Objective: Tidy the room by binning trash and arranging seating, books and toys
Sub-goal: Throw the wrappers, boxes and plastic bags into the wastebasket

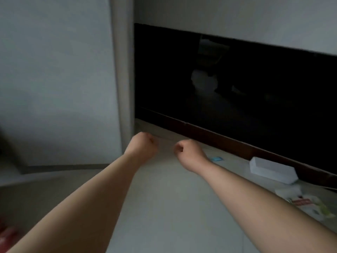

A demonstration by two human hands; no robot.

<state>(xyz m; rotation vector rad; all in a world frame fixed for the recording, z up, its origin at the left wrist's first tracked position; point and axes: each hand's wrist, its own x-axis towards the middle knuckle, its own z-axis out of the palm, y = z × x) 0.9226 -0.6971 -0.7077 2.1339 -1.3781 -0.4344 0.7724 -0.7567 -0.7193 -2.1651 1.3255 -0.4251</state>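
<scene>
The loose litter lies on the right side of a pale shelf (173, 198). A flattened packet (306, 203) with a red label and green print sits near the right edge of the view, close beside the right forearm. A white box (271, 169) lies further back, with its long side against the dark wooden strip under the television (237, 79). A small blue scrap (216, 158) lies flat on the shelf just beside the right wrist.

Neither hand touches any of these. The left hand (141, 145) is stretched out over the far left corner of the shelf, with its fingers curled tight into a fist and knuckles up. Nothing shows in its grasp. The right hand (189, 152) is just beside it and apart from it by a narrow gap. It is also balled up, with the thumb tucked against the curled fingers, and nothing is visible inside it. Whether either fist rests on the shelf or hangs just above it cannot be told. Both bare forearms reach in from the bottom corners of the view.

The television screen is dark and shows dim reflections. A pale column (124, 70) stands to its left, and beyond that is a plain grey wall (54, 70). A blurred red thing (7, 236) shows at the bottom left corner.
</scene>
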